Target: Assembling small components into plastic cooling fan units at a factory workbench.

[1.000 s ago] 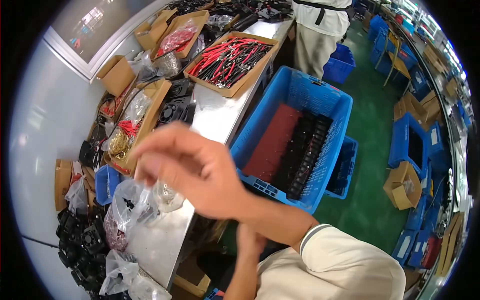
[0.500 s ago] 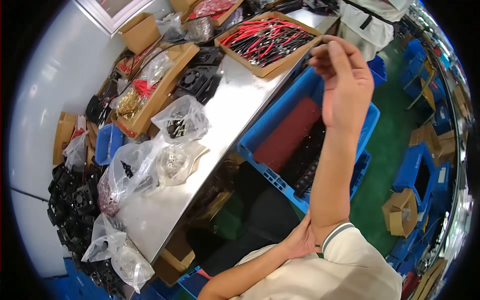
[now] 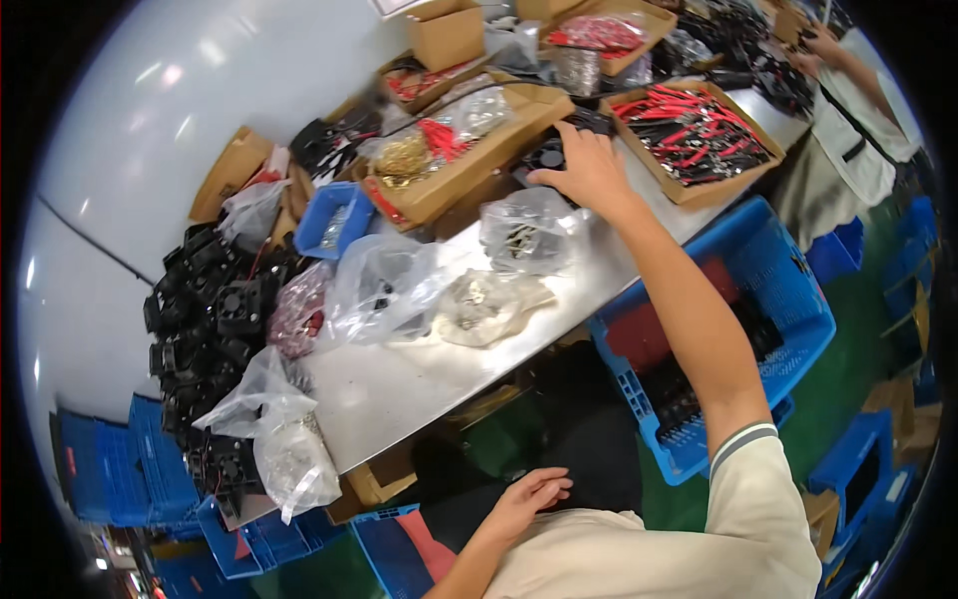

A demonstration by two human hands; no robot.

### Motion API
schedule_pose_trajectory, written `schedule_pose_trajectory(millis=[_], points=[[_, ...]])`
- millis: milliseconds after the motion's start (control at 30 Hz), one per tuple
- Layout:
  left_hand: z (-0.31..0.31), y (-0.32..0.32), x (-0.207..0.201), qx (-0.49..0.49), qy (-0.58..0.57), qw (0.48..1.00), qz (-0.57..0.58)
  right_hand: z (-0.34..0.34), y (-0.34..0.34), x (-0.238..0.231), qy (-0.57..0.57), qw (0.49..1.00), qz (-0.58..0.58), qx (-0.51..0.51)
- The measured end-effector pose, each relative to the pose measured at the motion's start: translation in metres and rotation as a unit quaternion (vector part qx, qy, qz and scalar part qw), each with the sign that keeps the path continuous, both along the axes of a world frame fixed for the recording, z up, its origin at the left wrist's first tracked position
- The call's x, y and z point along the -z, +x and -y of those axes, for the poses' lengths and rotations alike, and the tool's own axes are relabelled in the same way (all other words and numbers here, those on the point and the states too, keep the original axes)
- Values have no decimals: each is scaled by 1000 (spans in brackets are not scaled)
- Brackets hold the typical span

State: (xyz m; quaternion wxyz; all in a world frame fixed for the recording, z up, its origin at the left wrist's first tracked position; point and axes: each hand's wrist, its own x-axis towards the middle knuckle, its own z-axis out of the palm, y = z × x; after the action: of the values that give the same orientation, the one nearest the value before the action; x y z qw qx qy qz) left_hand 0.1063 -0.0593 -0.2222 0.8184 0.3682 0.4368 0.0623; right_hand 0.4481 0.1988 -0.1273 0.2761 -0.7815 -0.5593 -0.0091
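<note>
The right hand (image 3: 589, 168) reached far up the frame, upper centre, its fingers spread and laid flat over a black fan (image 3: 552, 155) that sat on the metal surface (image 3: 399, 379); whether they had closed on it could not be told. The fan lay between a long cardboard tray (image 3: 469, 160) of gold and red parts to its left and a cardboard box of red-handled pieces (image 3: 699, 130) to its right. Just below the hand, a clear plastic bag (image 3: 524, 232) of small parts rested on the surface, with two more clear bags (image 3: 384, 290) toward the middle left. A heap of black fans (image 3: 205, 319) filled the left of the frame. The left hand (image 3: 527, 499) hung low at lower centre, below the surface edge, fingers loosely curled and released, holding nothing. A blue crate (image 3: 788, 299) of dark parts stood on the right, under the outstretched forearm. Another person in a pale apron (image 3: 848, 130) stood at the upper right.
</note>
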Motion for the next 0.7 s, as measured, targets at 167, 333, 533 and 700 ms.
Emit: schedule_pose_trajectory(millis=[167, 333, 533, 700], points=[[18, -43, 8, -114, 10, 993, -12, -3, 9, -17, 72, 997, 2, -13], [0, -47, -16, -73, 56, 996, -2, 57, 5, -67, 388, 869, -299, -64], [-63, -43, -62, -158, 108, 927, 322, 173, -133, -68, 179, 888, -222, -360], [-75, -44, -54, -237, 63, 845, 475, 193, -200, -30, 108, 882, -83, -451]])
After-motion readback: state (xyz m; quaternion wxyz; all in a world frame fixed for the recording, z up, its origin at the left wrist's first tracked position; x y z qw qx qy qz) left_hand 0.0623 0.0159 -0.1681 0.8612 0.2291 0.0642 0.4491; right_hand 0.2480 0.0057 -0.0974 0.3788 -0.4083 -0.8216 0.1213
